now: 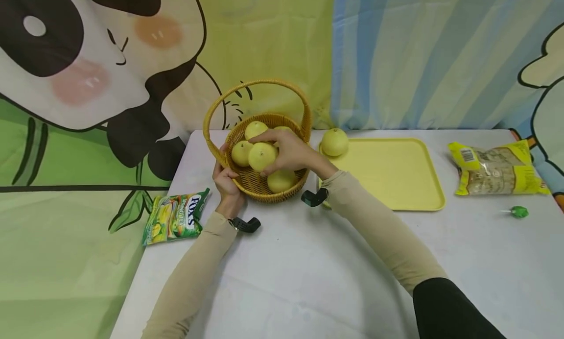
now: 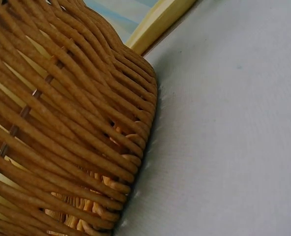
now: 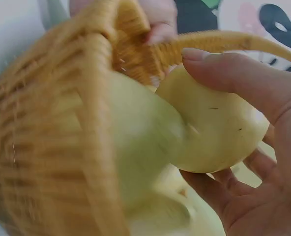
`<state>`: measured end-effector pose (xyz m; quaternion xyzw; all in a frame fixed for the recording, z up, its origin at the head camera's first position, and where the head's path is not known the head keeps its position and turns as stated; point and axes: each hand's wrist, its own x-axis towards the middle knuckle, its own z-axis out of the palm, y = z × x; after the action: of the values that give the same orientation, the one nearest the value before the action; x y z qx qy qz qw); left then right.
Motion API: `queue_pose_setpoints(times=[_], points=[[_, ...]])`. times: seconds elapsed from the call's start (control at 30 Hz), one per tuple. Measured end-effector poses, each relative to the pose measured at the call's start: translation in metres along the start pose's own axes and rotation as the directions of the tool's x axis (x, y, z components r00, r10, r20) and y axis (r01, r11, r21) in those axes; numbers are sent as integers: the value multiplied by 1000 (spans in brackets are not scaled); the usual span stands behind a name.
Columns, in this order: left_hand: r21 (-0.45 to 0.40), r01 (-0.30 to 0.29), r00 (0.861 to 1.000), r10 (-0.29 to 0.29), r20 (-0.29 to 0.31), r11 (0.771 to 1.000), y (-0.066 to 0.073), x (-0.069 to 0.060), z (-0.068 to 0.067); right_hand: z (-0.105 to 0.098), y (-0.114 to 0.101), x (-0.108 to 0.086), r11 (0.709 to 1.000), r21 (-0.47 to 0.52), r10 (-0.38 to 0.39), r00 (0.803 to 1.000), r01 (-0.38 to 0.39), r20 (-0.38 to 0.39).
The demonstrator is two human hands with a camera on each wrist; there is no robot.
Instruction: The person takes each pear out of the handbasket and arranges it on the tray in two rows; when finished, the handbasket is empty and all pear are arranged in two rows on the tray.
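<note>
A wicker basket [image 1: 255,189] with a tall arched handle stands on the table and holds several round pale-yellow fruits. My left hand [image 1: 226,182] grips its left side near the foot of the handle. The left wrist view is filled by the basket's woven wall [image 2: 72,108], and that hand is out of its sight. Over the basket, my right hand [image 1: 288,150] holds one round fruit [image 1: 262,156] between thumb and fingers. In the right wrist view this fruit [image 3: 219,118] touches a greener fruit [image 3: 140,142] beside it.
Right of the basket lies a yellow tray [image 1: 387,172], with one round fruit [image 1: 335,142] at its upper left corner. A green candy bag [image 1: 176,216] lies at left. Far right are a yellow-and-clear packet [image 1: 495,170] and a green lollipop [image 1: 519,211].
</note>
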<state>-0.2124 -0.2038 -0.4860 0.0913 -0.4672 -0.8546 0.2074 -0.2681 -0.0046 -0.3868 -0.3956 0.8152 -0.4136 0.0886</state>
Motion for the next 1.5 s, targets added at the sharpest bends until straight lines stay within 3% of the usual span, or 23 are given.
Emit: queue_pose_setpoints(times=[0.17,0.37,0.6,0.77,0.93,1.03,1.17,1.5], points=[[3,0,1000,0,2,1000,-1,0,-1,-31,4,-29,995,99,43,995,-34,-88],[-26,7,1000,-7,0,1000,-1,-1,-1,-69,17,-70,968,241,113,979,-69,-170],[-37,8,1000,-8,-4,999,1,0,-1,-102,45,-105,961,242,201,943,-137,-267],[-58,5,1000,-5,0,998,1,0,0,-120,70,-125,954,212,274,903,-211,-331],[-56,6,1000,-6,1,998,0,-1,1,-130,99,-144,929,208,366,846,-307,-387],[-46,3,1000,-3,-1,999,1,-2,1,-132,115,-152,915,220,400,825,-337,-399],[-46,-1,1000,0,-3,999,1,-2,1,-131,129,-159,904,227,425,813,-362,-398],[-26,4,1000,-4,0,1000,1,-2,0,-125,146,-160,876,214,481,806,-432,-345]])
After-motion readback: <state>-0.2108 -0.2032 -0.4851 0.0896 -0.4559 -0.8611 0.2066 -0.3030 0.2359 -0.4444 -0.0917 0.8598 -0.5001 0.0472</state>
